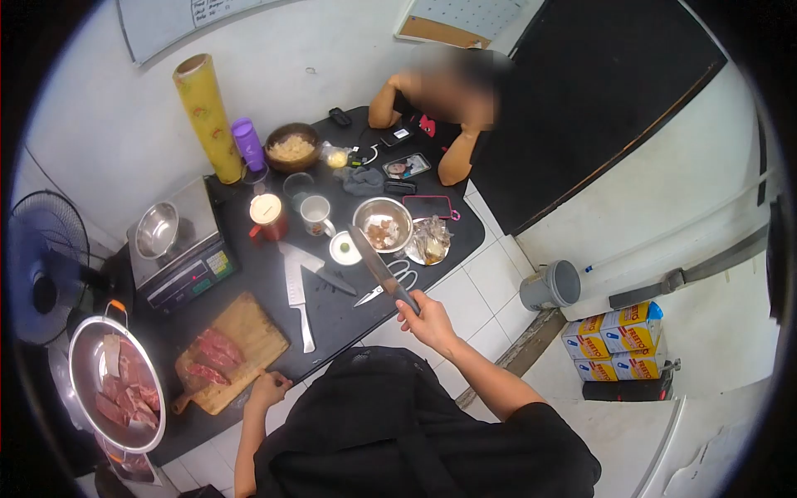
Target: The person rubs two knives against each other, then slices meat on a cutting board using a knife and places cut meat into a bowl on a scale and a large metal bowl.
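My right hand (pixel 426 319) grips a kitchen knife (pixel 375 259) by its dark handle, with the wide blade pointing up and away over the table. Below the blade lie scissors (pixel 388 283). Close to the near table edge, my left hand (pixel 268 388) has its fingers curled in beside a wooden cutting board (pixel 264 322); whether it holds anything is hidden. Pieces of raw meat (pixel 219 349) lie on that board. More raw meat (pixel 124 390) fills part of a large steel bowl (pixel 76 353) at the left. A white-handled knife (pixel 296 290) and another dark blade (pixel 325 272) rest mid-table.
A scale (pixel 189 278) carries a small steel bowl (pixel 157 230). Further along stand a red container (pixel 270 221), a mug (pixel 315 217) and a steel bowl of seasonings (pixel 383 226). A fan (pixel 46 274) is at left. Another person (pixel 448 95) leans on the far end.
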`<state>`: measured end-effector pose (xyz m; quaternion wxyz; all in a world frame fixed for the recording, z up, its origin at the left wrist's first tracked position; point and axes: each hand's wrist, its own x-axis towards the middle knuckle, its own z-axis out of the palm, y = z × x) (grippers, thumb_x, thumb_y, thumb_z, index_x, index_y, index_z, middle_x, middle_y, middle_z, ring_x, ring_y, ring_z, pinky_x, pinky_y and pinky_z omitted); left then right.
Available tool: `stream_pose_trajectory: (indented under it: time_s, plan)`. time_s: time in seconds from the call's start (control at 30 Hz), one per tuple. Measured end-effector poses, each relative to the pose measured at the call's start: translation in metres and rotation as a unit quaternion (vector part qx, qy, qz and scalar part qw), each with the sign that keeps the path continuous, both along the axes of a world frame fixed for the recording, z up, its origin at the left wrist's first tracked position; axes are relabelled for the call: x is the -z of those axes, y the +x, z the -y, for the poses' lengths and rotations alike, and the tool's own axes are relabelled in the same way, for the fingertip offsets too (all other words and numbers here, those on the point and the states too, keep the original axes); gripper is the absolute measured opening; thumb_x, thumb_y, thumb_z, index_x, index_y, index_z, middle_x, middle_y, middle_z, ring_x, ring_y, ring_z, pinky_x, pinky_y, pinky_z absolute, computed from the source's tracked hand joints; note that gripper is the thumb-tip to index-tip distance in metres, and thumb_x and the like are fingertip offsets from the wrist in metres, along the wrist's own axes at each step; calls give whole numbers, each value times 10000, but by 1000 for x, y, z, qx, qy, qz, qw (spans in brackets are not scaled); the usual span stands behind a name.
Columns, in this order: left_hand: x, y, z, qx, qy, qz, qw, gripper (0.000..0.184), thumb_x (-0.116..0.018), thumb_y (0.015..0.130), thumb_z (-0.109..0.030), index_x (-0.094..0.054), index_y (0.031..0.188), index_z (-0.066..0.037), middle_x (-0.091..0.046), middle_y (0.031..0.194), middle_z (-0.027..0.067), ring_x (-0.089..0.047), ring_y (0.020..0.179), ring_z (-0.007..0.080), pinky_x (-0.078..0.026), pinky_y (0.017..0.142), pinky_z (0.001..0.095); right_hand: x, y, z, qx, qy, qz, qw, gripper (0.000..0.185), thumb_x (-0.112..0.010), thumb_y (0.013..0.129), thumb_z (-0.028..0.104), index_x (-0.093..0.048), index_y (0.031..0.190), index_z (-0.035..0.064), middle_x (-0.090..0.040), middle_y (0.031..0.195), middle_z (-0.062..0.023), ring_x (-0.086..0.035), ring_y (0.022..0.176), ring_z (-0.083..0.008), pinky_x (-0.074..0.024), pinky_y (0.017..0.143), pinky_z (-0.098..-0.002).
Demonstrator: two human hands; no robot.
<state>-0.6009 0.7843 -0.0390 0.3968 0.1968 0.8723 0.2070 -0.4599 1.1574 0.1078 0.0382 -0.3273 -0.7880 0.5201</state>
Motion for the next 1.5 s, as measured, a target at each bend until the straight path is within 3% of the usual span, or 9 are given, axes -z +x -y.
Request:
stream_pose_trajectory:
  time_s: [0.13,0.3,0.37,0.47,0.83,0.93,1.13,1.43,1.5]
  plan:
    - [-32,-27,-18,-98,136,111,980,298,-655,890,-256,-636,1033,5,-666,878,102,-659,783,166,-522,711,328,-1,-8,-3,-26,1,-7,1000,316,-597,940,279,-563,1000,-30,-680,714,-122,-667,573,-169,-507,517,-295]
    - [-302,-19,-89,-71,451,-367,810,314,-541,841,4,-547,1155,-1,-471,1162,110,-508,1086,222,-364,1021,341,-1,-14,-3,-38,1,1,999,298,-599,940,265,-558,988,-26,-680,709,-126,-673,577,-176,-508,516,-297]
    - [-348,6,-95,-80,661,-374,646,379,-556,716,-1,-558,1093,-37,-458,1096,112,-513,1003,285,-298,1062,622,-3,-15,-4,-54,7,-5,998,297,-597,941,263,-560,989,-27,-682,713,-127,-674,580,-178,-509,517,-296]
    - [-390,18,-97,60,662,-285,691,541,-584,622,-24,-495,1145,-130,-401,988,80,-493,909,248,-298,1049,658,-1,-11,-4,-65,9,-12,998,293,-593,943,259,-563,991,-29,-684,718,-127,-676,582,-181,-511,520,-296]
    - [-406,26,-147,33,682,-201,702,414,-774,377,54,-510,650,-109,-514,625,14,-557,607,184,-522,885,538,3,10,-12,-20,-7,-2,1000,277,-585,947,248,-575,992,-26,-674,708,-100,-670,573,-179,-510,521,-300]
    - [-400,25,-142,132,624,-256,726,778,-687,489,10,-280,1152,14,-373,992,76,-479,922,205,-397,1055,506,2,11,-14,-17,-11,-1,1000,279,-584,947,245,-575,994,-30,-675,710,-102,-671,575,-180,-512,524,-299]
    - [-412,28,-164,-40,671,-198,713,304,-781,431,-21,-495,509,-87,-527,525,4,-554,522,192,-515,889,482,6,11,-18,-23,-10,9,1000,300,-583,948,256,-575,1010,-38,-681,721,-114,-675,583,-182,-515,530,-302]
    - [-407,43,-175,-188,713,-218,639,294,-783,406,-8,-542,552,-90,-557,597,38,-541,529,180,-510,875,490,12,-2,-21,-45,-14,14,999,254,-580,958,248,-555,988,-3,-662,732,-71,-662,589,-130,-479,482,-244]
    - [-397,25,-159,61,693,-261,670,580,-733,483,-23,-478,1004,-10,-420,877,51,-482,819,187,-419,1007,515,13,-6,-21,-45,-20,-1,999,239,-579,959,242,-555,969,4,-648,709,-57,-631,539,-117,-459,452,-242]
